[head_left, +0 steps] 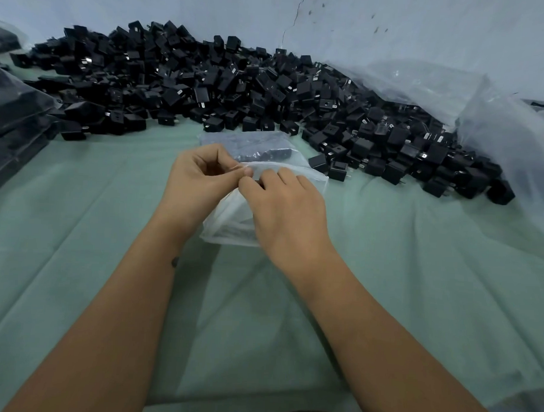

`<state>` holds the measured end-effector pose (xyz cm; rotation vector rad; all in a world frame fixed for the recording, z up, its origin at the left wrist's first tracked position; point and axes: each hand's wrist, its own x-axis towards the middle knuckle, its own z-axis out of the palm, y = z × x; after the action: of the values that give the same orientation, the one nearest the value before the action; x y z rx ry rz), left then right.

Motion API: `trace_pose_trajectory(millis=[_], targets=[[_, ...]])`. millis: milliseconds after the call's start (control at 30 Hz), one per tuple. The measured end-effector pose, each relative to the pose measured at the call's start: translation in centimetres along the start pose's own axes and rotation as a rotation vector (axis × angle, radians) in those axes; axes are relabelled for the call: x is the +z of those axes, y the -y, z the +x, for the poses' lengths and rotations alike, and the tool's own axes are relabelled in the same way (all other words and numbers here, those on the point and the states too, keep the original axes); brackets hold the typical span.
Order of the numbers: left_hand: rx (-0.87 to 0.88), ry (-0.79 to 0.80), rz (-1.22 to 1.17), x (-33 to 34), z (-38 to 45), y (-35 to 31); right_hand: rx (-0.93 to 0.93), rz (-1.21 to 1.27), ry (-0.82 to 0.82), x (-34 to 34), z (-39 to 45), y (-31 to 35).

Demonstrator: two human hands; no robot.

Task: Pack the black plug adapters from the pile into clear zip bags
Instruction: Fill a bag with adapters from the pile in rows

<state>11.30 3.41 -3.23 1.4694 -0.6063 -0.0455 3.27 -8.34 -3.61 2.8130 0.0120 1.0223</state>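
Note:
A large pile of black plug adapters (238, 84) spreads across the far side of the green cloth, from the left to the right. In the middle, my left hand (194, 180) and my right hand (283, 211) both pinch the top edge of a clear zip bag (230, 226), fingertips almost touching. The bag hangs between my hands and something dark shows through it. Just beyond my hands lie more clear zip bags (251, 145), flat on the cloth, with dark adapters showing beneath or inside them.
A green cloth (416, 272) covers the work surface. Stacked bags of dark items (11, 116) sit at the left edge. A big crumpled clear plastic sheet (498, 133) lies at the right, over part of the pile. A pale wall (394, 25) stands behind.

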Motion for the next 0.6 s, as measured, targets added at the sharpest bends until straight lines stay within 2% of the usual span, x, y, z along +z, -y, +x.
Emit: trace_pose_trajectory(millis=[67,133,300,367,433,600], targets=[[0.007,-0.016,0.004,-0.1,0.0,0.0,-0.010,-0.056,0.182,-0.3,0.2,-0.1],[0.009,0.025,-0.034,0.0,-0.1,-0.2,-0.012,-0.007,0.321,0.1,0.3,-0.4],[0.021,0.334,-0.080,0.7,-0.6,-0.5,0.147,0.199,0.339,0.2,0.1,-0.4],[0.018,0.382,-0.088,0.6,-0.8,-0.4,0.157,0.208,0.390,0.5,0.0,-0.4],[0.002,0.297,-0.038,0.3,-0.6,-0.2,0.195,0.199,0.421,0.7,-0.1,-0.7],[-0.126,-0.106,-0.087,-0.8,0.2,0.6,0.231,0.193,0.340,0.8,-0.4,-1.1]])
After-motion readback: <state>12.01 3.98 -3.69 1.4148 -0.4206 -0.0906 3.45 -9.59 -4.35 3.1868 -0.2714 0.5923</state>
